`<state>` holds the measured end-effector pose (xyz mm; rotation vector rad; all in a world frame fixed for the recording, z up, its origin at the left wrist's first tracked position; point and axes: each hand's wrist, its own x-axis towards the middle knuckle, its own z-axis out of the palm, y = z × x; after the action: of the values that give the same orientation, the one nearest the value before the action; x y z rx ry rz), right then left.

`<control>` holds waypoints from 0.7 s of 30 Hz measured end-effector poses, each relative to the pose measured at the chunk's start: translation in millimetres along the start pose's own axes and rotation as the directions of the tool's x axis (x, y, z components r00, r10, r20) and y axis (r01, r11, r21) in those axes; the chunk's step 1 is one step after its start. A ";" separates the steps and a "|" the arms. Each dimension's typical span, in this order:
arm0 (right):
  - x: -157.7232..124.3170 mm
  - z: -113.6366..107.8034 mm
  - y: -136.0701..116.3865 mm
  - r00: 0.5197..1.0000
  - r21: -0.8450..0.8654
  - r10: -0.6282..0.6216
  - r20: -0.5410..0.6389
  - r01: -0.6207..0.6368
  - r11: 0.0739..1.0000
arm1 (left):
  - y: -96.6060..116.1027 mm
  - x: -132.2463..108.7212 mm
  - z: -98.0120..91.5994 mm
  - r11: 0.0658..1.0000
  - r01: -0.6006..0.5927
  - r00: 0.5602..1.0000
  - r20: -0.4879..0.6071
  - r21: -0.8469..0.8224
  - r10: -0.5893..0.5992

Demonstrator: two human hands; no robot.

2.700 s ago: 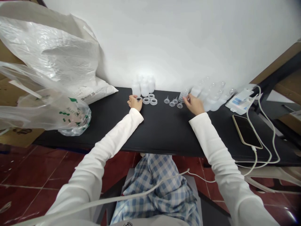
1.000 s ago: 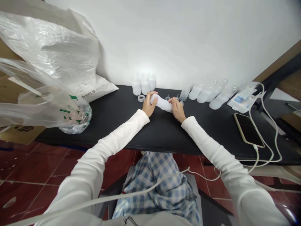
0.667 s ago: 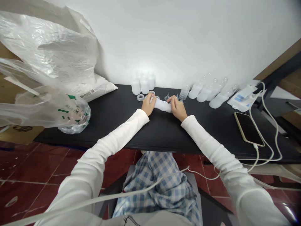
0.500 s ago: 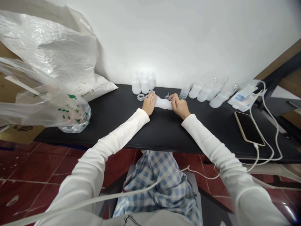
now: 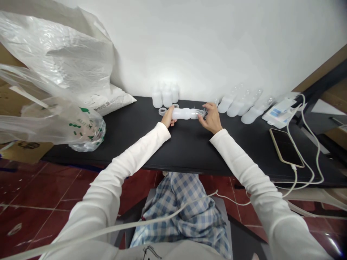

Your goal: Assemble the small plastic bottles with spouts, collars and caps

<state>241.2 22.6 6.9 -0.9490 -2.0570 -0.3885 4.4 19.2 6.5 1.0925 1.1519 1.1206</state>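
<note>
A frosted white baby bottle [image 5: 181, 113] lies sideways over the black table, its base wrapped by the fingers of my left hand [image 5: 168, 117]. Thumb and fingers of my right hand [image 5: 211, 118] are closed around a clear cap [image 5: 195, 113] on the bottle's other end. Behind my left hand a clear ring [image 5: 162, 111] rests on the table, with another ring [image 5: 175, 106] beside it. Small clear parts behind the cap are partly hidden by it and my right hand.
Several uncapped bottles [image 5: 167, 96] stand by the wall. To the right are several capped bottles [image 5: 251, 115], a white box [image 5: 280, 112] and a phone [image 5: 286, 147] on a charging cable. Plastic bags [image 5: 81, 126] fill the table's left end.
A clear cap now sits over the bottle's right end, where my right hand was pinching before. My right hand has shifted slightly right and spread wider around it; the stack of caps is now mostly hidden.
</note>
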 end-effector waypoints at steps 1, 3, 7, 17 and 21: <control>-0.6 -2.4 -1.1 0.999 -0.012 0.026 0.019 -0.025 1.000 | -1.1 -0.1 0.2 1.000 -0.006 1.000 -0.006 -0.013 0.006; -1.6 -6.2 -3.1 0.992 -0.060 0.078 0.101 -0.072 0.996 | -2.8 -0.4 1.1 1.000 -0.013 1.000 -0.017 -0.025 0.013; -0.7 -7.4 -4.6 0.957 -0.082 0.138 0.257 -0.121 0.989 | -1.6 -0.7 2.4 0.999 -0.009 0.998 -0.063 -0.053 0.005; -2.2 0.1 -19.2 0.972 0.192 -0.032 0.231 -0.013 0.981 | 3.8 -4.3 3.1 0.990 -0.042 0.989 -0.148 -0.133 0.022; -1.7 -4.3 -21.2 0.969 0.150 0.078 0.236 -0.116 0.982 | 0.8 -4.6 2.5 0.991 -0.069 0.989 -0.135 -0.110 0.054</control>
<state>228.5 5.2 9.4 -1.0291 -2.1999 -0.0581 6.5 14.5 8.0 0.9823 1.1476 1.3080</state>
